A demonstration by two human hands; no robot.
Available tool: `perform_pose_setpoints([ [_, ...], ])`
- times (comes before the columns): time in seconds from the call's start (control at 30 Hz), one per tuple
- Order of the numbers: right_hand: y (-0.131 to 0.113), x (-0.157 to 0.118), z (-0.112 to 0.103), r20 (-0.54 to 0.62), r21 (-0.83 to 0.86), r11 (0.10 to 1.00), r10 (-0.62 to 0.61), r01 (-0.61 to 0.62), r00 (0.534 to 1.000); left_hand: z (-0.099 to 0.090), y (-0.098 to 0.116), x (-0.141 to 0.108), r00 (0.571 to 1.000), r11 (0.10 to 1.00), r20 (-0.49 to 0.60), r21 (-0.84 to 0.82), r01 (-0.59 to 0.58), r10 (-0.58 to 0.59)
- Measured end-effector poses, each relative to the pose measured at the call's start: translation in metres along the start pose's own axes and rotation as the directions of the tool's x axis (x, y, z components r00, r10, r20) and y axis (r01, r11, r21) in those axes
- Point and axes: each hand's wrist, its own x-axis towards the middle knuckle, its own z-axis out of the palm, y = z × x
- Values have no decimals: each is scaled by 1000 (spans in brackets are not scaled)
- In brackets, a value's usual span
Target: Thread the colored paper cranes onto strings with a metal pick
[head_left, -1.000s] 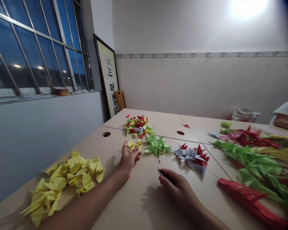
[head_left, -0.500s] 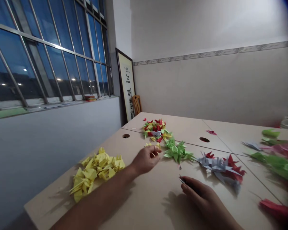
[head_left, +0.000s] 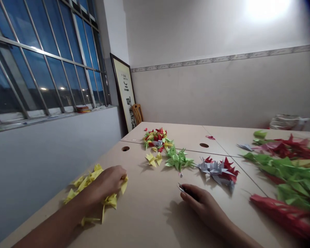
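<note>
Folded yellow paper pieces (head_left: 87,179) lie in a pile at the left of the table, partly hidden by my left arm. My left hand (head_left: 115,179) is at the pile's right side, its fingers closed on a yellow paper piece (head_left: 124,185). Over the table's middle, my right hand (head_left: 200,199) has its fingers closed round a small, thin metal tool (head_left: 181,187), mostly hidden in the palm. Two yellow pieces (head_left: 152,159) sit apart, beside a green group (head_left: 177,159). Right of that are grey pieces (head_left: 213,167) and red ones (head_left: 230,169).
A mixed-colour heap (head_left: 157,137) stands farther back on the table (head_left: 144,206). More green pieces (head_left: 286,172) and a long red bundle (head_left: 279,210) lie at the right. Two round holes pierce the tabletop. A framed scroll (head_left: 124,89) leans in the corner.
My left hand has moved left, from near the small yellow pieces to the large yellow pile, and has closed on a piece there. The view has turned right, showing more at the right.
</note>
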Motion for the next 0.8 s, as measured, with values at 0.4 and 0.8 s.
perform_pose_setpoints([
  [0.4,9,2,1,-186,100,993,80,-62,979,140,83,47,969,343,219,-907,244,-111],
  [0.8,7,5,-1,-69,17,999,45,-44,997,137,77,46,959,326,283,-908,263,17],
])
